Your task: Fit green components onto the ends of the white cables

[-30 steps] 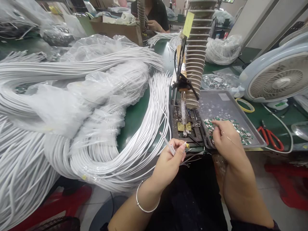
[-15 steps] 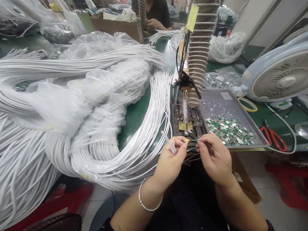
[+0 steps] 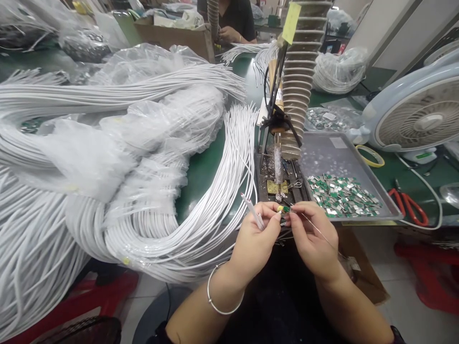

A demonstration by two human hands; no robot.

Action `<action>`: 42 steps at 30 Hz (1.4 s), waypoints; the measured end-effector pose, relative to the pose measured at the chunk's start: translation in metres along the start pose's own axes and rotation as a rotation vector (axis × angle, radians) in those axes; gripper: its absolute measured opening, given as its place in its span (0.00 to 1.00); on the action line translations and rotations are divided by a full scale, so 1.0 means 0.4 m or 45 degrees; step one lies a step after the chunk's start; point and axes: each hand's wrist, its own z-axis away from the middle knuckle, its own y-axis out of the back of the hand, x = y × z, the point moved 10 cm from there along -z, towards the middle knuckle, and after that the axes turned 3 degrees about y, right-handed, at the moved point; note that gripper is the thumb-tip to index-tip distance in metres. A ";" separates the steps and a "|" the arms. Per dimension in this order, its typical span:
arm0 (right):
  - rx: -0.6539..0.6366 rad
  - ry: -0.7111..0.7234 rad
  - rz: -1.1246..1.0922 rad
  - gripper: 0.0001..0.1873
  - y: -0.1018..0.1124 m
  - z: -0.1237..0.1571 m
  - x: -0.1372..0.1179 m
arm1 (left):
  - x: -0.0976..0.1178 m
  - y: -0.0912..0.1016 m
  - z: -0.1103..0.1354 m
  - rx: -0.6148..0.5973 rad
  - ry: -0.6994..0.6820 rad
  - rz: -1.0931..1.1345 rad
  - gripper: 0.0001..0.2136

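While hands (image 3: 256, 243) (image 3: 315, 241) pinch wire (image 3: 254, 212), metal tray (image 3: 332, 153) holds green PCBs (image 3: 344, 196).

White cables (image 3: 154, 234) — smooth, glossy plastic

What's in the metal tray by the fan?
The grey metal tray holds a heap of small green-and-silver pieces. The tray floor beneath the heap cannot be seen, because the pieces cover it.
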 end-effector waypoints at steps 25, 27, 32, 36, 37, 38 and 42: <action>0.145 0.325 0.074 0.20 0.017 0.028 -0.045 | -0.002 0.018 -0.007 0.085 0.027 0.014 0.07; 0.197 0.306 -0.021 0.21 0.020 0.037 -0.035 | -0.001 0.020 -0.008 0.104 0.024 0.009 0.07; 0.254 0.321 -0.105 0.17 0.021 0.039 -0.038 | 0.001 0.020 -0.008 0.111 0.023 -0.002 0.07; 0.211 0.413 0.022 0.16 0.019 0.029 -0.059 | 0.003 0.018 -0.009 0.102 0.024 0.017 0.07; 0.199 0.437 0.065 0.16 0.018 0.027 -0.063 | 0.004 0.018 -0.010 0.102 0.021 0.020 0.07; 0.194 0.457 0.104 0.15 0.017 0.024 -0.067 | 0.005 0.018 -0.011 0.104 0.015 0.019 0.07; 0.193 0.489 0.192 0.14 0.014 0.013 -0.074 | 0.013 0.019 -0.017 0.112 -0.012 -0.001 0.07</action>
